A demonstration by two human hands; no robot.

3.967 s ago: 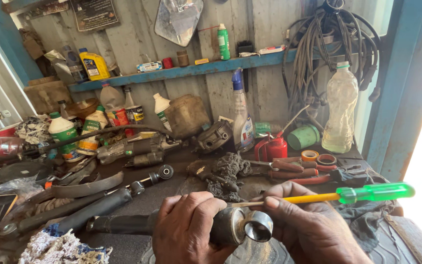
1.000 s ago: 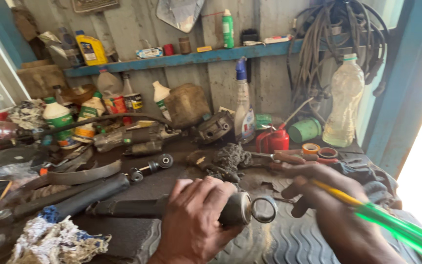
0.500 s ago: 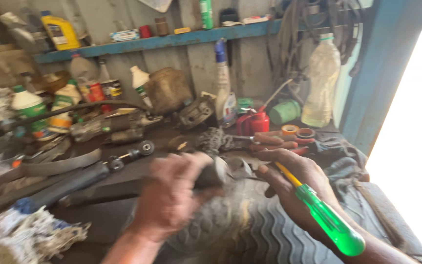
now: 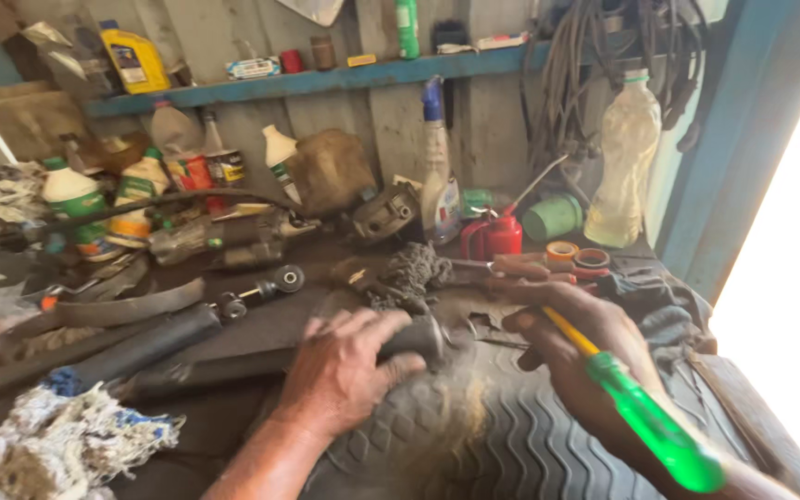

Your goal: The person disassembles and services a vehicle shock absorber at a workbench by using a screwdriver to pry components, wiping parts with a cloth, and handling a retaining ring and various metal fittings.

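Clamping left hand (image 4: 344, 370) on dark shaft (image 4: 233, 363) (palm down), right hand's (image 4: 585, 347) grip around green-handled screwdriver (image 4: 645, 417), slanted.

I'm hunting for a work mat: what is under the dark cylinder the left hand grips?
A ribbed black tyre piece lies under the left hand and the dark metal cylinder. The bench beneath the tyre is covered, and the hand hides most of the cylinder.

screwdriver (image 4: 645, 421): green handle, yellow shaft | oil can (image 4: 493, 236): red | shelf (image 4: 326, 79): blue | tyre (image 4: 511, 444): grey ribbed
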